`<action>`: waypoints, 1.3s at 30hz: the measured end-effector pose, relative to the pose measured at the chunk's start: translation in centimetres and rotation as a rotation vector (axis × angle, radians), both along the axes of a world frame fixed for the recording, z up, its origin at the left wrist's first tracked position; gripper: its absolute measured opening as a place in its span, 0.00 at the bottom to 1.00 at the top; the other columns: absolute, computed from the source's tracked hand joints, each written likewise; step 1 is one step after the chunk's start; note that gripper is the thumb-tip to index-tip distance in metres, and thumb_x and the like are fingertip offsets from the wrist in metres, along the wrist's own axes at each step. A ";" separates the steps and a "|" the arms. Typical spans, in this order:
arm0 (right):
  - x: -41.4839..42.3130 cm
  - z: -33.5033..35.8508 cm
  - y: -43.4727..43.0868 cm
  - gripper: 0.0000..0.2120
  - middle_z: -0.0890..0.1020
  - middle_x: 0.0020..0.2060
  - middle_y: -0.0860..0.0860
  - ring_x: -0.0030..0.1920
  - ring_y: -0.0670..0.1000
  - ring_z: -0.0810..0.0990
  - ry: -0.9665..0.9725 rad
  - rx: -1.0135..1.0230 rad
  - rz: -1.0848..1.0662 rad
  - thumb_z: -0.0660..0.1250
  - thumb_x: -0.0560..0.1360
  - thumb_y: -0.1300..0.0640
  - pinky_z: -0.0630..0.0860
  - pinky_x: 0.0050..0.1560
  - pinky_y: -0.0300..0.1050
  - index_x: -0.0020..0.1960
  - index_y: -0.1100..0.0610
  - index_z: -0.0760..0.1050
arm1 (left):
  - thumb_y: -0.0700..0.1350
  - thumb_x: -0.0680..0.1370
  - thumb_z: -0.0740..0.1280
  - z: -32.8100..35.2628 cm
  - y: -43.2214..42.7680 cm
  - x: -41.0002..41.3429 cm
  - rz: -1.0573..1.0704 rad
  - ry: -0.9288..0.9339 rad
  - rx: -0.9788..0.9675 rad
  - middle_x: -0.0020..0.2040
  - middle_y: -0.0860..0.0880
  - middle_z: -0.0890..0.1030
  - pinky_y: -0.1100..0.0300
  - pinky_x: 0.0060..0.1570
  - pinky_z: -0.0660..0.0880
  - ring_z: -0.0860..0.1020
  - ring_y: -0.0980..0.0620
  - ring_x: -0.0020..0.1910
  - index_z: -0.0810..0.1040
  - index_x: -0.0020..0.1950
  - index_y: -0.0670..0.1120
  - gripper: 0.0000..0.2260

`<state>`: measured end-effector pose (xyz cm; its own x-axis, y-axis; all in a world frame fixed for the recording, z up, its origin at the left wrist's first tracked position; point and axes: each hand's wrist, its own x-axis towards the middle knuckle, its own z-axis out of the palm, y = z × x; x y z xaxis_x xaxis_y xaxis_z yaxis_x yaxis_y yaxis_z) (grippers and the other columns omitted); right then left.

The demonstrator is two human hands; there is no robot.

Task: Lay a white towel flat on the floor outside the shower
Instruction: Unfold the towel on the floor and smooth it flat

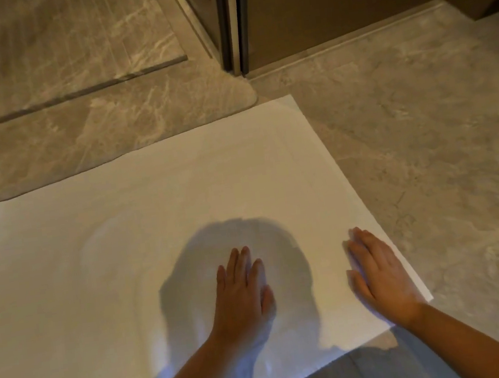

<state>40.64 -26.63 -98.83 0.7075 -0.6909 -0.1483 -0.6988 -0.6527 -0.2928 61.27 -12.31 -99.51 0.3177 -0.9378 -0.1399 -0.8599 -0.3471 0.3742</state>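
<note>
The grey marbled floor (pixel 424 136) is carrying the white towel (pixel 180 197), which is lying spread out just beside the stone sill at the dark door frame (pixel 229 18), with its near right corner showing by the wrist. The cloth is looking soft, light and limp, so it is probably going to ripple or creep on smooth tile and is best pinched at a corner or hem, or stroked outward with flat palms. The left hand (pixel 242 296) and right hand (pixel 378 276) are both pressing down with fingers straight, gripping nothing, and no brand, label or writing is showing anywhere.
</note>
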 end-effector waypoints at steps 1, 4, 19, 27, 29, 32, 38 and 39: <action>1.6 0.6 0.2 0.32 0.74 0.63 0.64 0.63 0.62 0.73 -0.048 0.024 0.028 0.42 0.78 0.43 0.71 0.62 0.54 0.62 0.66 0.72 | 0.47 0.72 0.58 0.8 -0.3 1.1 -0.060 -0.031 -0.040 0.62 0.35 0.75 0.39 0.56 0.71 0.74 0.35 0.61 0.77 0.56 0.38 0.19; 7.2 2.4 0.9 0.25 0.75 0.60 0.64 0.59 0.63 0.76 -0.172 0.066 0.135 0.52 0.76 0.49 0.73 0.59 0.53 0.61 0.66 0.73 | 0.45 0.72 0.59 5.0 -1.7 6.2 -0.219 -0.128 -0.136 0.57 0.34 0.78 0.46 0.50 0.77 0.79 0.37 0.53 0.78 0.54 0.36 0.17; 35.2 12.9 5.4 0.16 0.78 0.54 0.65 0.53 0.65 0.78 -0.271 -0.245 0.924 0.66 0.70 0.66 0.78 0.46 0.56 0.57 0.67 0.73 | 0.42 0.72 0.65 10.3 13.6 26.2 0.218 -0.378 -0.136 0.60 0.35 0.76 0.43 0.52 0.74 0.77 0.35 0.56 0.76 0.58 0.37 0.16; 41.8 6.7 14.0 0.20 0.72 0.62 0.58 0.62 0.58 0.70 -0.246 0.049 0.706 0.62 0.75 0.56 0.69 0.55 0.48 0.66 0.60 0.66 | 0.40 0.72 0.67 4.3 20.4 31.8 0.682 -0.266 -0.091 0.62 0.36 0.74 0.43 0.57 0.70 0.73 0.35 0.60 0.72 0.61 0.37 0.18; 41.6 4.9 15.1 0.21 0.71 0.63 0.57 0.62 0.57 0.70 -0.200 0.136 0.661 0.63 0.75 0.55 0.69 0.57 0.48 0.66 0.59 0.66 | 0.42 0.75 0.65 3.4 21.7 33.3 0.752 -0.245 -0.052 0.63 0.37 0.73 0.44 0.59 0.68 0.70 0.37 0.61 0.69 0.64 0.39 0.18; 41.7 2.9 15.5 0.23 0.68 0.66 0.55 0.65 0.56 0.67 -0.077 0.160 0.667 0.62 0.76 0.52 0.67 0.59 0.46 0.69 0.57 0.62 | 0.43 0.76 0.64 2.2 22.7 34.9 0.869 -0.194 -0.040 0.61 0.37 0.73 0.45 0.58 0.67 0.70 0.37 0.59 0.69 0.63 0.40 0.17; 43.2 1.4 15.8 0.25 0.65 0.69 0.54 0.68 0.55 0.64 0.043 0.185 0.599 0.62 0.76 0.51 0.70 0.60 0.49 0.71 0.54 0.61 | 0.43 0.77 0.62 0.3 23.1 35.4 0.931 -0.029 -0.005 0.67 0.39 0.69 0.46 0.62 0.66 0.67 0.39 0.64 0.65 0.68 0.42 0.20; 43.3 1.2 15.9 0.25 0.65 0.69 0.54 0.67 0.56 0.64 0.050 0.193 0.593 0.63 0.76 0.51 0.70 0.60 0.50 0.70 0.54 0.61 | 0.44 0.77 0.61 0.0 23.1 35.3 0.934 -0.007 -0.014 0.68 0.40 0.68 0.46 0.63 0.64 0.66 0.40 0.66 0.63 0.69 0.43 0.21</action>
<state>83.93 -10.69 -97.65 0.9515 -0.1400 -0.2738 -0.2494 -0.8722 -0.4208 96.58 10.84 -99.54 0.9444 -0.3037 -0.1257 -0.2371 -0.8945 0.3790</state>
